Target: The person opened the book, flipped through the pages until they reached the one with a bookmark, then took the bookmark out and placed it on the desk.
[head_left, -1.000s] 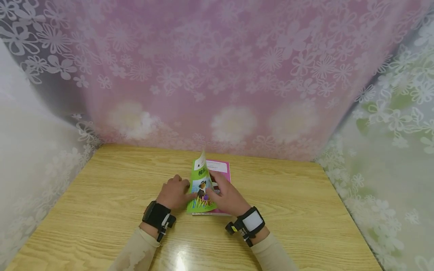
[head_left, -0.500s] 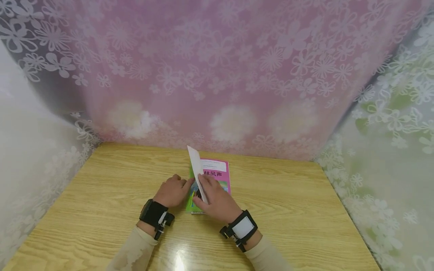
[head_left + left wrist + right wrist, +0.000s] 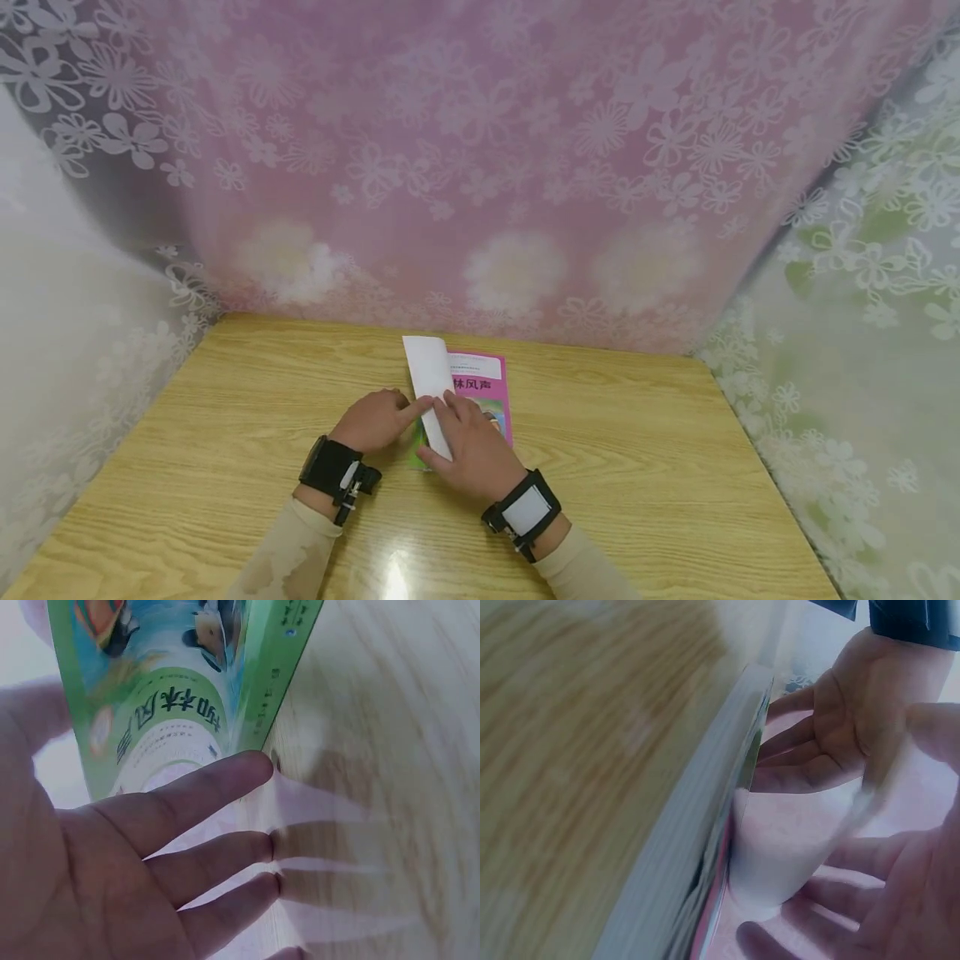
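Observation:
A book lies on the wooden table, its pink page (image 3: 491, 367) with dark Chinese characters showing at right. Its green cover (image 3: 90, 735), bearing a picture and title, stands bent up and over to the left; in the head view its white inner side (image 3: 427, 362) faces up. My right hand (image 3: 476, 454) holds this cover, thumb at its left and fingers on the white side. With its thumb my left hand (image 3: 375, 421) touches the white side, while its straight, spread fingers (image 3: 217, 780) reach the table beside the spine. The page block (image 3: 682, 802) shows edge-on in the right wrist view.
The wooden table (image 3: 637, 467) extends around the book. A pink flowered curtain (image 3: 480, 167) hangs behind its far edge, with pale flowered sheets (image 3: 862, 375) at both sides. Each wrist wears a black strap (image 3: 330, 467) with a small camera.
My right hand has swung the cover leftward, from showing its green face to showing its white inner side. More of the pink page shows. My left thumb has come onto the white side.

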Available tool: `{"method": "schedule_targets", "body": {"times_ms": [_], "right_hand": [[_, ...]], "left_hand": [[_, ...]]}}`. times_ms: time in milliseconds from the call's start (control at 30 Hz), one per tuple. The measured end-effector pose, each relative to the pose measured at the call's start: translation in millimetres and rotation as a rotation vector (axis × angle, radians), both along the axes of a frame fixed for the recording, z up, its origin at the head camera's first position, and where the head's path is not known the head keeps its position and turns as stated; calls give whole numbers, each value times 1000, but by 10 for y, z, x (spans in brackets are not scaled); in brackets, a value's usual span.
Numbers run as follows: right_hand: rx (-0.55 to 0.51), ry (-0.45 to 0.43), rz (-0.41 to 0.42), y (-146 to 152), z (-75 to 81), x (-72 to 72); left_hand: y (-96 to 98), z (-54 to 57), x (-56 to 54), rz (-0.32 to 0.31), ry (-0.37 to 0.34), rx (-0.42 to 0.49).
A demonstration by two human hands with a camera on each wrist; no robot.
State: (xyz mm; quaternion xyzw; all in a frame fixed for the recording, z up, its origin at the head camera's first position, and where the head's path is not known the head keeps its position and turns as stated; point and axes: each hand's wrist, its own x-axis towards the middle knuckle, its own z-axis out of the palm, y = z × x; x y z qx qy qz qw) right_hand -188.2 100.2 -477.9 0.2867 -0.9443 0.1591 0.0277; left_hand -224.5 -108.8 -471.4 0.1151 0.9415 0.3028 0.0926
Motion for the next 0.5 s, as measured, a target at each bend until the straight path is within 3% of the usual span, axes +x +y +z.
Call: {"method": "schedule_targets", "body": {"times_ms": [133, 267, 367, 500], "right_hand": [[-37, 18, 8, 20, 25, -22], [-105, 116, -28, 150, -4, -144], [-77, 179, -83, 304, -75, -256], [-2, 171, -110, 464, -144, -332]], "left_hand": [[-27, 8, -9, 15, -5, 40], [-36, 8, -10, 33, -5, 104], [-46, 1, -8, 33, -13, 125], [-54, -37, -21, 29, -2, 115]]}}
